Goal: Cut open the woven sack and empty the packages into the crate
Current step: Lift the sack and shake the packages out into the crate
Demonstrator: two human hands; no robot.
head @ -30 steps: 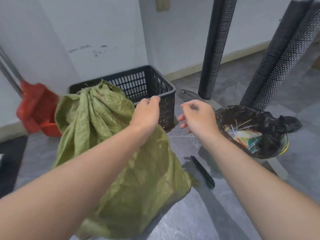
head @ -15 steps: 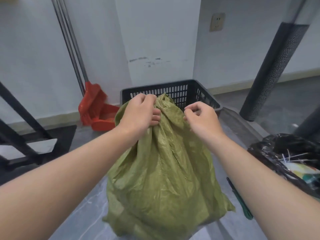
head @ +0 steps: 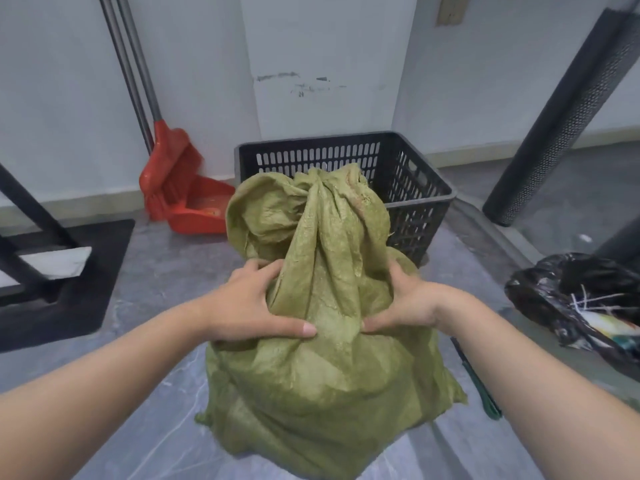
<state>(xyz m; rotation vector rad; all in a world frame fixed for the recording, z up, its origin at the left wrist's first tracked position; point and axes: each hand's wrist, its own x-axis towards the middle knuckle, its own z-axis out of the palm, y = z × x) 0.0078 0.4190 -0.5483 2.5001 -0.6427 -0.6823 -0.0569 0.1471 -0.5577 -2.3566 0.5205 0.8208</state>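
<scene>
A green woven sack (head: 329, 368) stands upright on the grey floor in the middle of the head view, its loose top gathered and flopping toward the wall. My left hand (head: 249, 306) grips the sack's neck from the left, thumb pressed into the front of the fabric. My right hand (head: 405, 303) grips the neck from the right in the same way. Right behind the sack stands a black slotted plastic crate (head: 412, 174), its inside partly hidden by the sack top. No packages are visible.
A dark green cutter (head: 481, 386) lies on the floor right of the sack, under my right forearm. A black rubbish bag (head: 554, 299) with scraps sits at the right. A red dustpan and broom (head: 180, 195) lean on the wall; a black perforated post (head: 561, 123) stands right.
Both hands have slid down from the top of the sack to its neck and now clasp it from both sides. The camera has moved closer and centred on the sack.
</scene>
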